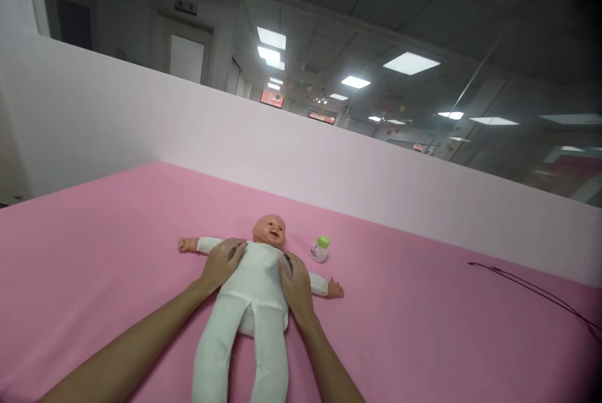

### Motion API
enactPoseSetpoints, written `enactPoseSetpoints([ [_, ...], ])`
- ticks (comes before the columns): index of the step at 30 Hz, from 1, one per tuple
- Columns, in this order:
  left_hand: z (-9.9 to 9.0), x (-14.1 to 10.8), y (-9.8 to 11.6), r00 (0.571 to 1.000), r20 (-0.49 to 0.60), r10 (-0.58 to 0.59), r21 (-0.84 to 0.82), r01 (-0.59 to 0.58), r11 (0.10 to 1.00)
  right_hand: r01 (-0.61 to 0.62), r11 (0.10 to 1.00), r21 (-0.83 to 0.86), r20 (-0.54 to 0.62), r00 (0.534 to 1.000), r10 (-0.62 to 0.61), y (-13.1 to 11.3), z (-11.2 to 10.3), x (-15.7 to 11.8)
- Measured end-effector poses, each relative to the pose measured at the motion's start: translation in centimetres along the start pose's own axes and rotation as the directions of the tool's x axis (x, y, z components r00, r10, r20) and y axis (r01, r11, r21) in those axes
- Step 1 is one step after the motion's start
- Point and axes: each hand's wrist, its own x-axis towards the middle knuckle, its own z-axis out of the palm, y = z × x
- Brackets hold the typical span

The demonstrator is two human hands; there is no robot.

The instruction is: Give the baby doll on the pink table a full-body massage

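Note:
A baby doll (258, 268) lies on its back on a pink surface (399, 315). It has a hard plastic head and hands and a white cloth body, with both arms stretched out sideways. My left hand (224, 263) is curved round the doll's shoulder at the left of the view, thumb toward the chest. On the other shoulder, my right hand (297, 284) is closed round the upper arm, its thumb at the chest's edge. Parts of my fingers are hidden behind the hands. Close to the doll's head stands a small clear bottle (319, 251) with a green cap.
A low white wall (301, 152) borders the pink surface at the back, with a glass pane (376, 102) above it. Thin dark cords (531, 287) lie at the right. A door (185, 55) and ceiling lights show beyond the glass.

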Motion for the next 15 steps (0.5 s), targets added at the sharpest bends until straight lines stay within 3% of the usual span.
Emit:
enactPoseSetpoints([
  [4, -0.1, 0.1, 0.4, 0.998, 0.048, 0.041, 0.009, -0.042, 0.999, -0.042, 0.998, -0.056, 0.011, 0.999, 0.042, 1.0, -0.4, 0.2],
  [11, -0.2, 0.0, -0.5, 0.967, 0.222, 0.128, 0.177, -0.169, 0.97, 0.104, 0.992, -0.071, 0.169, 0.981, -0.091, 0.5, -0.6, 0.1],
  [15, -0.3, -0.1, -1.6, 0.971, 0.216, 0.106, 0.416, -0.19, 0.889, 0.016, 0.938, -0.346, 0.134, 0.991, 0.033, 0.8, -1.1, -0.1],
])
